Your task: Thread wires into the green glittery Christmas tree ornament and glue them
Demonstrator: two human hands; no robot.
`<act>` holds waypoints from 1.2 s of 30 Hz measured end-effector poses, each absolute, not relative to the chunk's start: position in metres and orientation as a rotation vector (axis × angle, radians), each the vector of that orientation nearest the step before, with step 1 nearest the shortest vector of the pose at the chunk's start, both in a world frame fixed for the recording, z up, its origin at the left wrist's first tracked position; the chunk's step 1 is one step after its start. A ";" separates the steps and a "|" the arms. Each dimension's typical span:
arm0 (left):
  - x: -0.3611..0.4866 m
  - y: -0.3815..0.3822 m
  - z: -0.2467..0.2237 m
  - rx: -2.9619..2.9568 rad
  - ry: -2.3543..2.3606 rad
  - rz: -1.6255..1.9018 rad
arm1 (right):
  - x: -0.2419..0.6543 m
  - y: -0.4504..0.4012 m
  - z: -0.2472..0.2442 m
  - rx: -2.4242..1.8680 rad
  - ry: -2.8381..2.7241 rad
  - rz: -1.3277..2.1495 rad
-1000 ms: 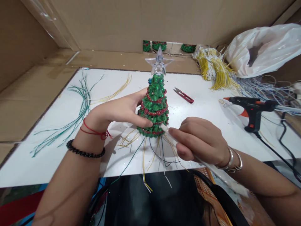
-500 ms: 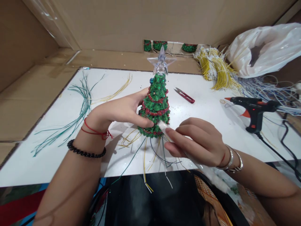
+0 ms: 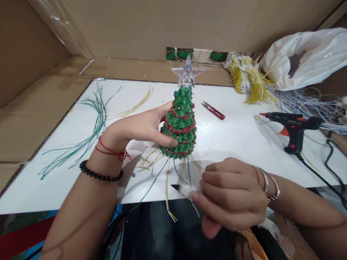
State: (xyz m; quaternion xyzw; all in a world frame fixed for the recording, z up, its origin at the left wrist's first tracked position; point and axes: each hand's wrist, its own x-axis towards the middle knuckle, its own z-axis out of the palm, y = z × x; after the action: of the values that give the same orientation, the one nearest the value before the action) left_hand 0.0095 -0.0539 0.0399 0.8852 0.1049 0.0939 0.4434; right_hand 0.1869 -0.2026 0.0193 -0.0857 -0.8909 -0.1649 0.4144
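Left hand (image 3: 151, 126): fingers mostly hidden behind the tree (image 3: 181, 135). Right hand (image 3: 233, 191) covers most of the white stick (image 3: 187, 190); its front end's blurred. Far trees (image 3: 185, 53): tops hidden by cardboard (image 3: 116, 29). Bag (image 3: 314, 50), far right, cut by right edge. Forearms (image 3: 78, 206) cut off too. Specks (image 3: 200, 125) on the board (image 3: 233, 101) too small to identify.
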 end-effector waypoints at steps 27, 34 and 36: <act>0.010 -0.053 0.042 2.240 0.228 0.241 | 0.197 -0.199 0.017 -0.908 -2.066 -0.180; 0.009 -0.055 0.041 2.217 0.250 0.253 | 0.200 -0.207 0.023 -0.933 -2.068 -0.306; 0.009 -0.054 0.040 2.223 0.254 0.253 | 0.199 -0.205 0.024 -1.009 -2.028 -0.269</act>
State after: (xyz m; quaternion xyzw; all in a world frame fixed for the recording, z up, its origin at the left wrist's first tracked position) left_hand 0.0090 -0.0542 0.0396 0.8910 0.1019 0.1013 0.4306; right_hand 0.1988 -0.2050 0.0242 -0.4020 -0.8081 -0.1073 0.4171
